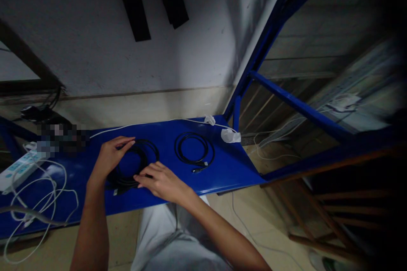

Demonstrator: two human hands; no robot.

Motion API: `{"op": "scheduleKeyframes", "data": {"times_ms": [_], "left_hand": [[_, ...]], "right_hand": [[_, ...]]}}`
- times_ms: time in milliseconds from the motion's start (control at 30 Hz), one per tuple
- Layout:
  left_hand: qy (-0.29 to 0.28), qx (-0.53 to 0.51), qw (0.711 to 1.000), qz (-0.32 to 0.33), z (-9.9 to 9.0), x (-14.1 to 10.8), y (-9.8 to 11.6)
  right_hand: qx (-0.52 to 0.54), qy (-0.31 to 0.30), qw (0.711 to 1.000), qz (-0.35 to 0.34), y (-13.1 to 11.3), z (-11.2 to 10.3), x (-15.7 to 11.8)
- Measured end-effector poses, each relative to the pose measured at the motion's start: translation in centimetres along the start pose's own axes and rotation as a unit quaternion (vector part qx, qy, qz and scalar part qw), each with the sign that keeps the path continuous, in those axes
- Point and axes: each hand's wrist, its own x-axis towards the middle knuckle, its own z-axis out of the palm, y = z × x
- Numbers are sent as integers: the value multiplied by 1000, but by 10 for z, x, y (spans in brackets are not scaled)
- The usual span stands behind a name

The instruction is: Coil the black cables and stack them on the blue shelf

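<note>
A black cable [149,145] lies in loose loops on the blue bench [222,175], with a pale-tipped plug [115,192] at its near left. My left hand [112,156] pinches the loops at their far left side, thumb and fingertips closed on the cable. On the near right side of the same coil, my right hand [159,181] grips the strands with curled fingers; part of the cable is hidden under it. A second black cable [192,147] rests coiled to the right, its two plug ends lying at the near edge of its loops, touched by neither hand.
A white power strip [19,167] and tangled white cords [52,197] lie at the bench's left. A thin white cable [143,123] runs along the back towards white wrapped lumps [230,135]. Blue frame bars [299,103] rise at right; dark clothing [136,8] hangs on the wall.
</note>
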Motion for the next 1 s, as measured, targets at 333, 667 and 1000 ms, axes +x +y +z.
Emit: {"op": "scheduleKeyframes", "data": {"times_ms": [333,667,1000], "left_hand": [[-23,91,994,-61,-24,-5,-98],[-94,120,983,-103,-35,36,-171],[-107,110,974,-167,-26,56,-169]], "right_hand": [[31,-16,998,59,-6,73,34],[10,11,972,233,58,-50,-103],[-32,-1,957,289,83,-75,-150]]}}
